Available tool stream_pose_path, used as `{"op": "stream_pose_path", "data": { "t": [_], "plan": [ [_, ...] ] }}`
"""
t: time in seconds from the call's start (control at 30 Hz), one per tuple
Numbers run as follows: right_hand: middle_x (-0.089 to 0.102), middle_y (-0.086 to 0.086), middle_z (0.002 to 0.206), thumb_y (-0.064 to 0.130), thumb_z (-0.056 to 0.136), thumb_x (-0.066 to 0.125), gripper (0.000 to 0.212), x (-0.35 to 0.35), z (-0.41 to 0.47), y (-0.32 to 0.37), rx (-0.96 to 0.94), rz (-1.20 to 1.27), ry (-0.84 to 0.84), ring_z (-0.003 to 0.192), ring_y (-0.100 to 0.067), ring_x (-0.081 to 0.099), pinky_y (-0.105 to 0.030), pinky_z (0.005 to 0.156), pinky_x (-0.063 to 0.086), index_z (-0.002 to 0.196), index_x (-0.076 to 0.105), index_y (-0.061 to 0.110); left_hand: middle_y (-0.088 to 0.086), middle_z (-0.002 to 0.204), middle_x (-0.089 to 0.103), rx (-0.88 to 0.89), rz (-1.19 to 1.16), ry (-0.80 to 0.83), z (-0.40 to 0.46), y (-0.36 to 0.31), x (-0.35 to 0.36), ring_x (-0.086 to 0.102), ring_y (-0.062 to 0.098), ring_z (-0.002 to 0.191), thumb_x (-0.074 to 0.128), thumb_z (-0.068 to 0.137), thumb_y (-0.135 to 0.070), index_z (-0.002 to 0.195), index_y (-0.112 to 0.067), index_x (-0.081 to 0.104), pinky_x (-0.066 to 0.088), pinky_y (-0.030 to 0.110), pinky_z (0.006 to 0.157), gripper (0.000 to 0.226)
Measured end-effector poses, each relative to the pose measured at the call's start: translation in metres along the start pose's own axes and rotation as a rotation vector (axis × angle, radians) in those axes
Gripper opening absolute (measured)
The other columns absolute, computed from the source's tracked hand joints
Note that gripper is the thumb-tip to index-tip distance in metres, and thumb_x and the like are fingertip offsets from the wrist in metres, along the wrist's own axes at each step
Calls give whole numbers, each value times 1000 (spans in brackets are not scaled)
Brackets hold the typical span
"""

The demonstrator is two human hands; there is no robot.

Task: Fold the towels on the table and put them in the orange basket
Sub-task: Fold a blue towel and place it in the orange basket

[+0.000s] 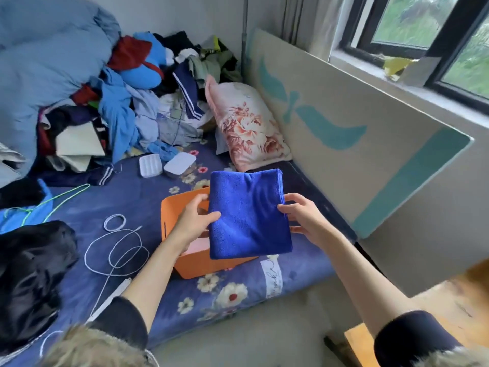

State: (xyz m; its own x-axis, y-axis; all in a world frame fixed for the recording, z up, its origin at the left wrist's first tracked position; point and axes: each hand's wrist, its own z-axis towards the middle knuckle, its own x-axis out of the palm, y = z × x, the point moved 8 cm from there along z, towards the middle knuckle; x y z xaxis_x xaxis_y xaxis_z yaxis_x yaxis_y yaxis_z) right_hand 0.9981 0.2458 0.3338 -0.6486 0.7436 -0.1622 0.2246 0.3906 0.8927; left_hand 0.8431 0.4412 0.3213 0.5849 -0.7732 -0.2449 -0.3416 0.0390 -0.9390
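Hands hold a folded, square, deep-blue microfibre towel [250, 214] in the air, above the open top of the orange plastic basket [173, 215], which stands on the bed's blue flower-printed sheet [137, 192]. Left hand [194, 221] has its grip pinching the towel's left edge, thumb on top, fingers underneath. Right hand [301, 214] pinches the right edge the same way, fingers curled over the fold. Something pale pink [195, 246] shows inside the basket. White cord [116, 245] loops on the sheet to the left; a floral pink pillow [247, 125] lies beyond, beside a heap of mixed clothes [124, 96].
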Motion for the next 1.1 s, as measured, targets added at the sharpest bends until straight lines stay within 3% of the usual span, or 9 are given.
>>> {"op": "stream_pose_path", "data": {
  "t": [0.27,0.47,0.6,0.73,0.83,1.0,1.1],
  "plan": [
    [63,-15,113,12,83,60,28,63,96,-3,92,-94,80,83,-20,57,-32,66,48,110,59,20,8,93,59,-143,-14,-76,71,61,-41,64,20,80,63,85,-15,112,-33,48,51,24,50,35],
    [55,-1,102,12,86,59,30,98,197,-30,215,-194,107,76,-10,53,-26,55,43,113,55,23,5,93,54,-310,-8,-143,148,127,-41,61,21,78,62,85,-11,113,-27,47,53,28,51,36],
    [52,-3,104,10,85,56,34,107,252,-73,323,-345,106,85,-17,55,-37,69,51,118,52,19,2,83,58,-448,43,-120,188,182,-20,63,28,83,61,82,-12,111,-30,48,57,45,73,36],
    [53,-5,109,11,84,52,34,111,299,-111,340,-559,93,101,-28,57,-45,85,52,118,52,14,3,78,58,-517,55,-79,220,231,9,62,30,76,60,82,-11,107,-26,46,56,50,72,33],
    [55,-4,101,10,83,52,32,118,323,-140,326,-681,82,89,-23,53,-27,69,42,115,52,13,11,91,58,-558,13,-39,238,269,34,60,33,83,57,84,-7,111,-19,44,52,56,78,33],
    [55,-4,88,6,84,50,24,132,352,-186,288,-814,111,91,-34,57,-28,65,35,107,49,13,11,118,54,-597,36,28,264,327,66,57,34,104,57,88,-8,131,-17,37,51,48,85,48],
    [62,-12,104,10,86,48,33,134,364,-200,311,-853,76,92,-34,59,-30,65,39,119,47,13,10,113,53,-627,68,62,276,351,76,60,34,95,56,89,-12,133,-21,35,53,47,82,50]
  ]
}}
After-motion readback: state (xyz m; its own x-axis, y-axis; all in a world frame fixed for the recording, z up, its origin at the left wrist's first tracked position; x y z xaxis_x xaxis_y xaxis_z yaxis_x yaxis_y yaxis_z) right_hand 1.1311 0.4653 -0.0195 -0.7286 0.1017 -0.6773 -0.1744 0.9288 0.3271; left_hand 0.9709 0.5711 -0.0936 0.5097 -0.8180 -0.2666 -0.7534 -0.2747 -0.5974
